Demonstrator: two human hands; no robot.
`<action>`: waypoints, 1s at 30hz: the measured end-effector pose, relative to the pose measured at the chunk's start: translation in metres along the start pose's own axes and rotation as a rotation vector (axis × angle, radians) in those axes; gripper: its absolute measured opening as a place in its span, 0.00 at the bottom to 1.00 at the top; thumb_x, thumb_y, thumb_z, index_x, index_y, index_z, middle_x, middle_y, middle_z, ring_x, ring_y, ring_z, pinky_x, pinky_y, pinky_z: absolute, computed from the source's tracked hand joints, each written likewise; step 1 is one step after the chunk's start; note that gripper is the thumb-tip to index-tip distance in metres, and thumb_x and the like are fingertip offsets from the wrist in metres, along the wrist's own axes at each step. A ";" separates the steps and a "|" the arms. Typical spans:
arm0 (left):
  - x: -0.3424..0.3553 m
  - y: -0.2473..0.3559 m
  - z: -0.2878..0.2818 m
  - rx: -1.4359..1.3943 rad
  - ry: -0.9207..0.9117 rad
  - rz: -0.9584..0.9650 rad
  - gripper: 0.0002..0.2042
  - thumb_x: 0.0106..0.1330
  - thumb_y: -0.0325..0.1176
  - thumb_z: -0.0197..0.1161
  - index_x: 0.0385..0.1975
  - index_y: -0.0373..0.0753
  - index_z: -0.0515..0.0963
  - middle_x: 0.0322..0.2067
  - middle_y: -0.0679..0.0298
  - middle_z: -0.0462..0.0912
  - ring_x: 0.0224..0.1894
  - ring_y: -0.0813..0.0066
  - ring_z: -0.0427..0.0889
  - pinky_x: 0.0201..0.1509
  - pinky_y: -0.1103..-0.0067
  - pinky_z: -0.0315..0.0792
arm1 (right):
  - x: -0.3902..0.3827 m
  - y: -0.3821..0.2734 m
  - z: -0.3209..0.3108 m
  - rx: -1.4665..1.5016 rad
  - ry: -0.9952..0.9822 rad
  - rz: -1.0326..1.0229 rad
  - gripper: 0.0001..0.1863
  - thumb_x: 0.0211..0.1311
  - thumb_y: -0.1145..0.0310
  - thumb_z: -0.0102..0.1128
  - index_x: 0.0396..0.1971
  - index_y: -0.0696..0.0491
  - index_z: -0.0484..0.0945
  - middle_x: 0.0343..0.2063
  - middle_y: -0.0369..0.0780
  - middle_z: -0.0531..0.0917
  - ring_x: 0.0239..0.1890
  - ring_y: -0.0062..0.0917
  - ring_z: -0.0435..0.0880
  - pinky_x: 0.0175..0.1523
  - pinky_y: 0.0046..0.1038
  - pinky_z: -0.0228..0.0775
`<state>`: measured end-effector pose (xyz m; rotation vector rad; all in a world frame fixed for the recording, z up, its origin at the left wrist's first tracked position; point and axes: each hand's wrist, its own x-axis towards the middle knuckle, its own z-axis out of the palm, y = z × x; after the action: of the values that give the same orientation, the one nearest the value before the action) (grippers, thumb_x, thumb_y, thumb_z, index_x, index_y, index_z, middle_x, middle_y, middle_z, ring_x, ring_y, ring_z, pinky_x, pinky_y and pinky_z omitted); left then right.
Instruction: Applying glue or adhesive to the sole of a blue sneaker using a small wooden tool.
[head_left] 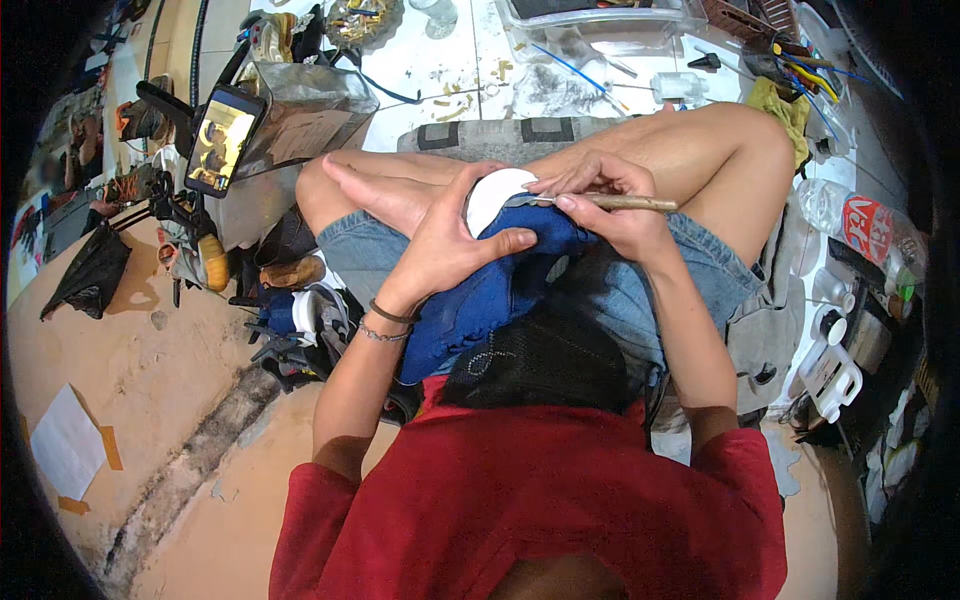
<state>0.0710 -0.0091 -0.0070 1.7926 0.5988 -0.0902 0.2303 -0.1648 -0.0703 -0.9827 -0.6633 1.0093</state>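
Note:
A white rounded piece point(493, 196), which looks like the end of a shoe sole, rests in my left hand point(462, 232). My left fingers wrap its far edge and the thumb presses the near side. Dark blue fabric point(455, 325) hangs below it over my lap; whether it is joined to the white piece I cannot tell. Between the thumb and fingers of my right hand point(622, 207) is a slim awl-like tool with a wooden handle point(640, 203). Its thin metal end points left, to the border of white and blue. Its very tip is hard to make out.
Left of my knee, a phone point(224, 140) stands upright with a lit picture. Several shoes point(200, 258) lie beside it. A plastic bottle point(862, 222) and a white jug point(830, 378) are at the right. Beyond my legs are a clear plastic bin point(605, 22) and scattered scraps.

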 end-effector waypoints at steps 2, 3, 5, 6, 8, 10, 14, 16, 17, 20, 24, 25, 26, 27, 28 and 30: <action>0.000 -0.001 -0.001 0.008 -0.002 0.012 0.36 0.52 0.39 0.79 0.59 0.33 0.68 0.50 0.54 0.79 0.54 0.67 0.77 0.60 0.72 0.70 | -0.001 0.000 0.000 0.014 0.014 0.038 0.05 0.63 0.77 0.63 0.29 0.61 0.76 0.35 0.47 0.86 0.47 0.29 0.85 0.51 0.25 0.78; 0.000 -0.001 -0.001 0.017 -0.003 0.023 0.36 0.52 0.39 0.79 0.59 0.33 0.68 0.50 0.54 0.79 0.54 0.67 0.77 0.60 0.72 0.70 | -0.001 0.001 0.001 0.030 0.028 0.076 0.05 0.63 0.77 0.63 0.29 0.60 0.76 0.34 0.47 0.86 0.46 0.29 0.86 0.50 0.25 0.78; 0.000 -0.002 -0.001 0.003 -0.003 0.023 0.36 0.52 0.39 0.79 0.59 0.33 0.68 0.50 0.54 0.79 0.54 0.67 0.77 0.60 0.72 0.70 | -0.001 0.006 0.003 0.087 0.054 0.080 0.06 0.63 0.77 0.63 0.28 0.60 0.76 0.34 0.47 0.87 0.46 0.29 0.86 0.50 0.25 0.78; 0.000 -0.002 -0.001 -0.010 -0.004 0.021 0.37 0.52 0.40 0.79 0.59 0.33 0.68 0.50 0.54 0.79 0.54 0.67 0.77 0.60 0.72 0.70 | -0.001 0.007 0.004 0.145 0.080 0.085 0.06 0.63 0.76 0.64 0.27 0.59 0.76 0.34 0.47 0.87 0.46 0.29 0.86 0.50 0.25 0.78; -0.001 -0.004 0.000 -0.011 0.000 0.018 0.37 0.51 0.40 0.79 0.59 0.33 0.68 0.49 0.54 0.79 0.54 0.67 0.77 0.60 0.73 0.70 | 0.000 0.007 0.007 0.142 0.063 0.087 0.06 0.63 0.76 0.64 0.27 0.59 0.76 0.34 0.48 0.87 0.45 0.28 0.86 0.50 0.25 0.78; 0.000 -0.004 0.001 -0.013 0.005 0.014 0.37 0.51 0.40 0.79 0.58 0.33 0.68 0.49 0.55 0.79 0.54 0.67 0.77 0.60 0.73 0.70 | 0.001 0.006 0.007 0.140 0.046 0.090 0.07 0.63 0.76 0.64 0.26 0.59 0.76 0.35 0.48 0.87 0.44 0.28 0.86 0.50 0.25 0.78; -0.001 -0.001 0.000 -0.001 -0.001 0.006 0.37 0.51 0.40 0.79 0.59 0.34 0.68 0.49 0.55 0.79 0.54 0.67 0.77 0.60 0.73 0.70 | 0.002 0.004 0.005 0.112 0.021 0.113 0.06 0.62 0.77 0.65 0.27 0.60 0.78 0.36 0.49 0.87 0.43 0.28 0.86 0.49 0.24 0.78; 0.000 0.000 -0.001 -0.017 -0.005 -0.007 0.37 0.51 0.40 0.79 0.59 0.34 0.68 0.49 0.55 0.79 0.54 0.67 0.77 0.60 0.73 0.70 | 0.003 0.003 0.002 0.093 0.003 0.137 0.05 0.61 0.77 0.65 0.27 0.60 0.79 0.37 0.49 0.87 0.43 0.27 0.86 0.48 0.24 0.78; 0.000 0.000 -0.001 -0.012 -0.008 -0.006 0.37 0.51 0.40 0.79 0.59 0.34 0.67 0.49 0.55 0.79 0.54 0.67 0.77 0.60 0.73 0.69 | 0.005 0.004 -0.001 0.090 -0.018 0.094 0.04 0.61 0.77 0.65 0.28 0.60 0.79 0.37 0.49 0.87 0.43 0.26 0.85 0.48 0.24 0.78; -0.001 -0.002 -0.001 -0.013 -0.009 -0.009 0.37 0.52 0.41 0.79 0.59 0.34 0.67 0.50 0.54 0.79 0.54 0.67 0.76 0.60 0.73 0.69 | 0.009 0.006 -0.007 0.068 -0.041 0.054 0.03 0.61 0.77 0.65 0.29 0.60 0.80 0.38 0.49 0.87 0.43 0.25 0.85 0.47 0.23 0.77; -0.001 -0.002 -0.002 0.008 -0.005 -0.019 0.37 0.52 0.41 0.79 0.59 0.34 0.67 0.50 0.54 0.79 0.55 0.67 0.76 0.61 0.73 0.69 | 0.011 0.004 -0.010 0.083 0.000 0.090 0.04 0.61 0.77 0.65 0.29 0.60 0.79 0.38 0.49 0.87 0.41 0.24 0.85 0.46 0.23 0.77; -0.001 -0.002 -0.002 0.006 -0.005 -0.017 0.37 0.52 0.41 0.79 0.59 0.34 0.67 0.50 0.54 0.79 0.55 0.67 0.76 0.61 0.73 0.69 | 0.011 0.005 -0.010 0.081 0.000 0.090 0.04 0.61 0.77 0.65 0.29 0.60 0.79 0.38 0.49 0.87 0.41 0.24 0.85 0.46 0.23 0.77; -0.001 -0.001 -0.002 0.001 -0.010 -0.024 0.37 0.52 0.41 0.79 0.59 0.34 0.67 0.50 0.54 0.79 0.55 0.67 0.76 0.61 0.73 0.69 | 0.011 0.007 -0.010 0.110 0.005 0.080 0.05 0.61 0.76 0.65 0.29 0.60 0.79 0.37 0.49 0.86 0.41 0.24 0.85 0.45 0.23 0.77; -0.001 -0.001 -0.002 -0.004 -0.015 -0.030 0.37 0.52 0.41 0.79 0.60 0.34 0.67 0.50 0.54 0.79 0.55 0.68 0.76 0.60 0.73 0.69 | 0.011 0.009 -0.010 0.140 0.009 0.070 0.05 0.61 0.76 0.65 0.28 0.60 0.78 0.37 0.49 0.86 0.40 0.25 0.85 0.45 0.23 0.77; -0.002 0.000 -0.002 -0.006 -0.015 -0.028 0.37 0.52 0.41 0.79 0.60 0.34 0.67 0.50 0.54 0.79 0.55 0.68 0.76 0.60 0.73 0.69 | 0.010 0.009 -0.010 0.138 0.009 0.070 0.05 0.61 0.76 0.65 0.28 0.60 0.78 0.37 0.49 0.86 0.40 0.25 0.85 0.45 0.23 0.77; -0.002 0.001 -0.002 -0.031 -0.015 -0.038 0.37 0.53 0.40 0.78 0.60 0.34 0.67 0.50 0.55 0.79 0.54 0.68 0.76 0.60 0.73 0.70 | 0.009 0.010 -0.007 0.103 -0.033 0.061 0.05 0.61 0.76 0.66 0.29 0.60 0.78 0.37 0.48 0.86 0.41 0.24 0.85 0.46 0.23 0.77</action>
<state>0.0691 -0.0078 -0.0045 1.7498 0.6212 -0.1197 0.2361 -0.1568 -0.0824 -0.9022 -0.6048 1.1048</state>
